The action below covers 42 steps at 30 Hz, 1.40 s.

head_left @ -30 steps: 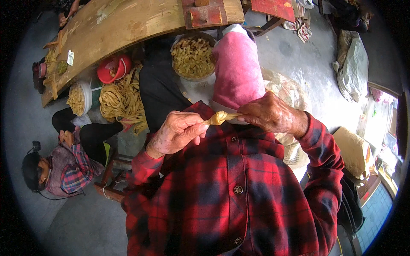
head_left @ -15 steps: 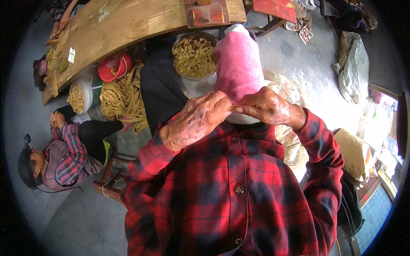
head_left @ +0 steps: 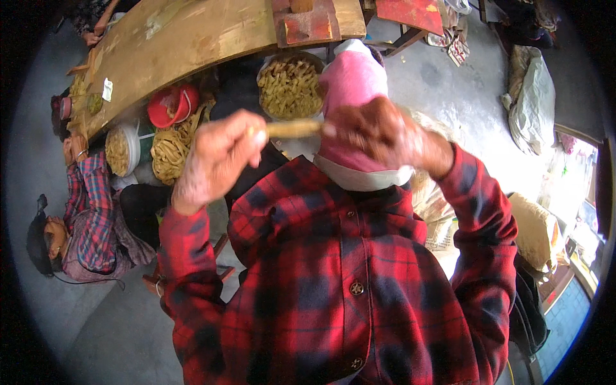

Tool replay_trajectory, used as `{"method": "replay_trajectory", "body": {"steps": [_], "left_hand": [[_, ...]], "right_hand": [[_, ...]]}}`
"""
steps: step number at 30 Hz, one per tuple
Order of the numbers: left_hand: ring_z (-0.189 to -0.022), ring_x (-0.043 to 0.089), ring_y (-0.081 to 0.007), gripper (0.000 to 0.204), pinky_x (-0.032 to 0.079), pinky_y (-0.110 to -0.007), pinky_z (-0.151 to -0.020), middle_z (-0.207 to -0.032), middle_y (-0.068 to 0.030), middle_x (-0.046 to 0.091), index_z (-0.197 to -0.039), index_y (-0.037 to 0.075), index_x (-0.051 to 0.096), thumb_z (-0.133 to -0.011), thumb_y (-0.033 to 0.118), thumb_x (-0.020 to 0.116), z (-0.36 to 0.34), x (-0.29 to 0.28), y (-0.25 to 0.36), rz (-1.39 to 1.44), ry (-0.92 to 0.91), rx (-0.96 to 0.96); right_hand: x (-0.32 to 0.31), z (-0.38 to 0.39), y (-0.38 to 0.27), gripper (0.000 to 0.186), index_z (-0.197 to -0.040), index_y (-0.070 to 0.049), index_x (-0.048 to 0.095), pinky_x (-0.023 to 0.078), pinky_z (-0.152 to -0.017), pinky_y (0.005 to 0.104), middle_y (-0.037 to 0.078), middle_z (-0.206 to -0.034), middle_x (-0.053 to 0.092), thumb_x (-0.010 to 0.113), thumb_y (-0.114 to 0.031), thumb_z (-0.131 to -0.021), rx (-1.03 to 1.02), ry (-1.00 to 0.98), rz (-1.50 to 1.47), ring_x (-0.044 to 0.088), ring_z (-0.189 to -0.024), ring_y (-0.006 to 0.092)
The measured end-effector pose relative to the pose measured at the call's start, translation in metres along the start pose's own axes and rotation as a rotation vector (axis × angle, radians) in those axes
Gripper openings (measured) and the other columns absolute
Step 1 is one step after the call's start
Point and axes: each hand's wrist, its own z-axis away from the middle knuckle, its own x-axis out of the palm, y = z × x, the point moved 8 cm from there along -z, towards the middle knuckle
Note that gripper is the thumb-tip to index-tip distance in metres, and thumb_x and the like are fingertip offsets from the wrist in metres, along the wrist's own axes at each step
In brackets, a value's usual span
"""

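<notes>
A yellowish-tan strip (head_left: 292, 129) stretches level between my two hands, blurred by motion. My left hand (head_left: 221, 154) is closed in a pinch on its left end. At the other end, my smeared right hand (head_left: 378, 135) is closed with the fingers curled in. Under the right hand lies a pink cloth (head_left: 356, 83) with a whitish edge, spread over my lap. Beyond the hands stands a round basin (head_left: 319, 56) full of short, knotted-looking yellowish pieces (head_left: 289, 86). Left of it sits a heap of long, flat strips of similar colour (head_left: 168, 156).
A long wooden table (head_left: 199, 29) crosses the far side. Below its edge are a red bucket (head_left: 168, 108) and a white bucket (head_left: 133, 146) of pieces. A person in a plaid shirt (head_left: 90, 218) sits at the left. Sacks (head_left: 531, 99) lie on the right.
My hands were together over the pink cloth. The left has moved away to the left, and the strip now shows between them. The person at the left has stretched their arms toward the table.
</notes>
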Motion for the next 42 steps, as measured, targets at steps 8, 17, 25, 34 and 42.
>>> {"method": "replay_trajectory", "body": {"steps": [8, 17, 25, 34, 42], "left_hand": [[-0.057, 0.049, -0.0055, 0.023, 0.042, -0.022, -0.055, -0.064, 0.0020, 0.049, -0.082, 0.002, 0.054, -0.092, 0.022, 0.049, -0.102, -0.022, -0.062, 0.096, 0.077, -0.014], [-0.055, 0.047, -0.0039, 0.020, 0.040, -0.019, -0.053, -0.064, 0.0041, 0.048, -0.081, 0.005, 0.055, -0.091, 0.022, 0.051, -0.172, -0.020, -0.104, 0.201, 0.019, 0.040], [-0.054, 0.046, -0.0041, 0.020, 0.040, -0.019, -0.052, -0.064, 0.0047, 0.047, -0.081, 0.006, 0.055, -0.091, 0.023, 0.052, -0.192, -0.022, -0.121, 0.211, 0.074, -0.011], [-0.058, 0.048, -0.0058, 0.027, 0.043, -0.022, -0.055, -0.065, 0.0035, 0.048, -0.083, 0.004, 0.058, -0.092, 0.028, 0.051, -0.158, -0.013, -0.157, 0.071, 0.134, -0.107], [-0.103, 0.053, -0.0332, 0.034, 0.041, -0.039, -0.090, -0.107, -0.0186, 0.057, -0.108, -0.003, 0.056, -0.086, 0.023, 0.053, -0.076, 0.007, -0.120, -0.712, 0.296, 0.232]], "right_hand": [[0.014, -0.026, 0.139, 0.029, -0.086, 0.001, 0.061, 0.044, -0.061, 0.0277, 0.006, -0.070, 0.059, 0.051, -0.026, -0.092, 0.348, -0.063, -0.141, 0.053, -0.064, 0.0126], [0.008, -0.027, 0.206, 0.032, -0.083, 0.001, 0.062, 0.041, -0.055, 0.0241, 0.000, -0.064, 0.052, 0.054, -0.029, -0.091, 0.674, -0.054, -0.279, 0.047, -0.060, 0.0073], [0.002, -0.028, 0.221, 0.024, -0.087, -0.004, 0.065, 0.042, -0.063, 0.0258, 0.004, -0.070, 0.060, 0.057, -0.026, -0.087, 0.657, -0.060, -0.239, 0.054, -0.067, 0.0118], [0.015, 0.013, 0.215, 0.023, -0.095, 0.001, 0.062, 0.046, -0.063, 0.0329, 0.015, -0.075, 0.059, 0.053, -0.019, -0.088, 0.808, -0.131, -0.107, 0.055, -0.063, 0.0224], [0.011, 0.053, 0.108, 0.017, -0.094, 0.001, 0.061, 0.043, -0.049, 0.0324, 0.011, -0.072, 0.056, 0.057, -0.013, -0.084, 0.463, -0.031, 0.022, 0.055, -0.054, 0.0207]]}}
